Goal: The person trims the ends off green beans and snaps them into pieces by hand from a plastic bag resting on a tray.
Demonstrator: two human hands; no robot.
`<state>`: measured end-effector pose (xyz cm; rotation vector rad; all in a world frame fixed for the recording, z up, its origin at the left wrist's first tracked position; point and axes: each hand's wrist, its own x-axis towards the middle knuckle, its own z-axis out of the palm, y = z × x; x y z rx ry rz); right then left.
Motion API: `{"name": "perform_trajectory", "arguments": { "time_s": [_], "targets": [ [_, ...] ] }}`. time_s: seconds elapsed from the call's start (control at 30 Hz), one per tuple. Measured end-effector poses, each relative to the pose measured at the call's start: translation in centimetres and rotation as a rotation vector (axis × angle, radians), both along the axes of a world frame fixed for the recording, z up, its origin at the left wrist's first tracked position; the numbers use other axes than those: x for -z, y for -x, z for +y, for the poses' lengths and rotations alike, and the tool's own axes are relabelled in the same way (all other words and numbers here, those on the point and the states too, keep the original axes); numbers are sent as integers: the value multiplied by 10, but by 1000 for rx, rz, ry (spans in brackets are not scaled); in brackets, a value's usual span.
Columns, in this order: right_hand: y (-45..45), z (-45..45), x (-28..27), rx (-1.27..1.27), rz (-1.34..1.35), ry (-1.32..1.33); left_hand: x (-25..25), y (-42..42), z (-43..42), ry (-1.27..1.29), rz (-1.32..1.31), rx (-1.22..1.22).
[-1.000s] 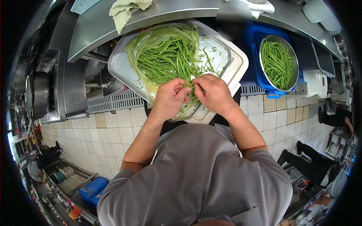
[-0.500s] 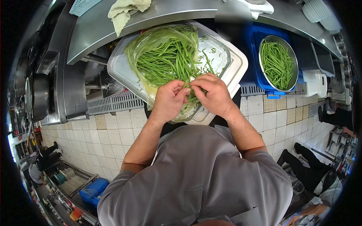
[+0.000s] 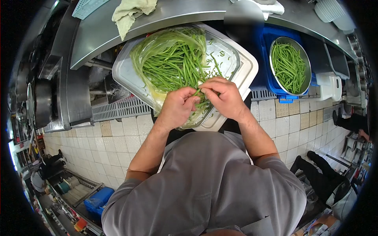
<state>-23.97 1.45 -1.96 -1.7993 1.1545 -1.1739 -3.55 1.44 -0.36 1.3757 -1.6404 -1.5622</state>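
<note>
My left hand and my right hand meet over the near edge of a metal tray. Fingertips of both are pinched on a green bean, most of which the fingers cover. Just beyond them, a clear plastic bag lies wide open, full of long green beans. Short cut-off bean ends are scattered on the tray's right part. The tray rests on a white plastic container in front of my body.
To the right, a steel bowl of green beans sits on a blue crate. A steel counter runs along the far side, with a cloth over its edge. Other people's dark-clothed legs show at the right.
Both hands stay nearly in place over the tray. My left hand has shifted slightly to the right and down, and the fingertips have changed position around the bean.
</note>
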Motion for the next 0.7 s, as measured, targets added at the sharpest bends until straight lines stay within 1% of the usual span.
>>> {"name": "perform_trajectory", "arguments": {
  "time_s": [0.03, 0.13, 0.23, 0.33, 0.4, 0.5, 0.53, 0.6, 0.63, 0.7],
  "targets": [
    [4, -2, 0, -36, 105, 114, -1, 1, 0, 13, -17, 9],
    [12, 0, -15, -131, 281, 89, -4, 0, -1, 88, -85, 43],
    [5, 8, -18, -5, 133, -8, -3, -4, -3, 219, -168, 98],
    [11, 7, -11, -94, 182, 79, -9, -5, -2, 313, -196, 151],
    [14, 9, -14, -135, 217, 62, -8, -6, -2, 383, -180, 185],
    [15, 9, -13, -161, 234, 50, -9, -8, -3, 382, -236, 217],
    [15, 9, -10, -164, 234, 47, -11, -8, -3, 370, -212, 228],
    [9, 9, 9, -189, -163, -384, -16, -8, -7, 340, -166, 249],
    [7, 8, 17, -197, -364, -594, -14, -7, -8, 222, -68, 181],
    [9, 3, 23, -82, -495, -657, -6, -6, -13, -13, 123, 39]
  ]
}}
